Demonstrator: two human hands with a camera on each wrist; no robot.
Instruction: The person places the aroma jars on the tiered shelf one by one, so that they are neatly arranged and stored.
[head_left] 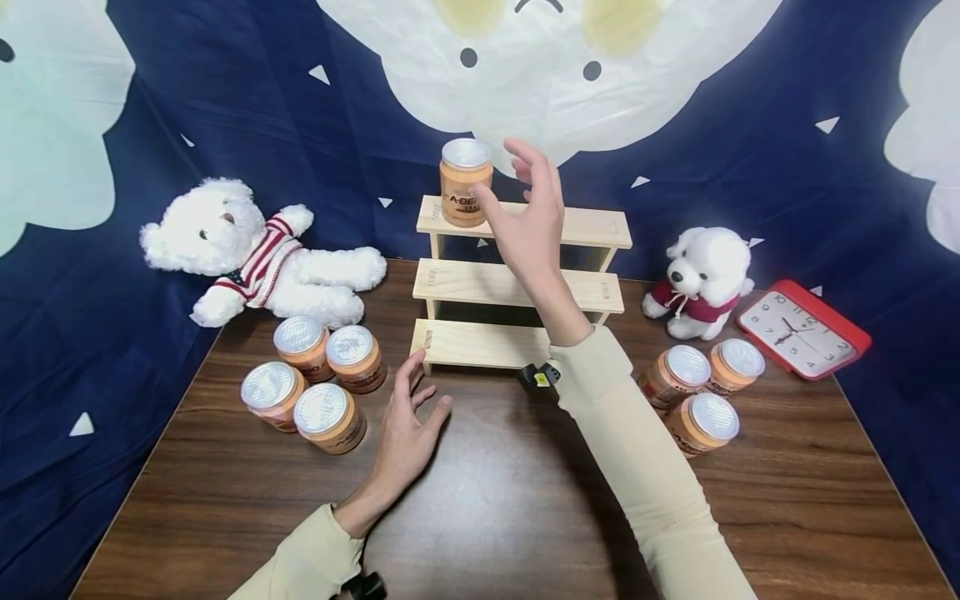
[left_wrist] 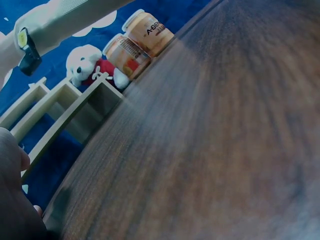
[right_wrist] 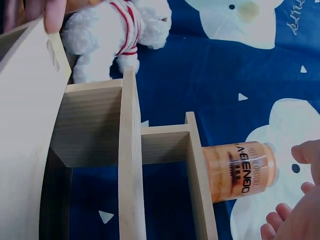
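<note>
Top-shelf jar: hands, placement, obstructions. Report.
Right hand open, apart from jar. Left hand open, at bottom shelf's left end. Jar upright, top shelf's left end. Nothing visibly blocking right hand.

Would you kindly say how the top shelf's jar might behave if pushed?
The jar looks stiff and perhaps slippery, its wall being smooth and shiny. Its round body would likely roll once tipped. Standing on a narrow shelf, it might fall if pushed.
</note>
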